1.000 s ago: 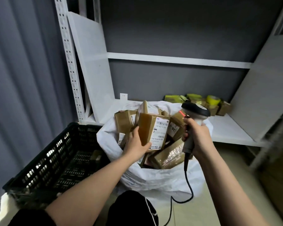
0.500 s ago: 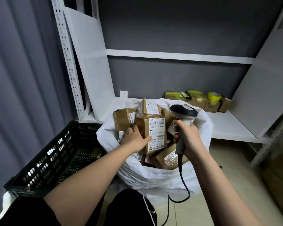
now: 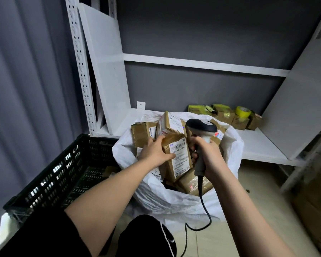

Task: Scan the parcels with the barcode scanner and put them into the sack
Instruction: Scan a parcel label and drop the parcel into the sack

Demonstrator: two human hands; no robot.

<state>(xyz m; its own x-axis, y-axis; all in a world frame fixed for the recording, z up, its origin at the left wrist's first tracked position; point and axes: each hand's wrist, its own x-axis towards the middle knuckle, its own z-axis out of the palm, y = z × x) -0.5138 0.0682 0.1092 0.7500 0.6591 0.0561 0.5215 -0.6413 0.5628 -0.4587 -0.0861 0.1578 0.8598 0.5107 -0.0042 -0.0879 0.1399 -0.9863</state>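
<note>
A white sack [image 3: 176,203] stands open on the floor, filled with several brown parcels. My left hand [image 3: 154,153] grips the left side of a brown parcel with a white barcode label [image 3: 180,160], which stands upright on the pile in the sack. My right hand [image 3: 208,154] grips the handle of the barcode scanner [image 3: 201,127], right beside that parcel. The scanner's black head points left and away, and its cable [image 3: 204,206] hangs down over the sack's front. Two more labelled parcels [image 3: 172,123] stick up behind.
A black plastic crate [image 3: 50,179] stands left of the sack, with a small parcel [image 3: 109,171] inside. White shelving [image 3: 258,143] behind carries small boxes [image 3: 224,115] and a yellow tape roll [image 3: 242,111]. Cardboard boxes [image 3: 315,204] stand at the right. My knee is below.
The labelled parcel has sunk lower onto the pile with my left hand still on it. My right hand has brought the scanner left, close beside the parcel.
</note>
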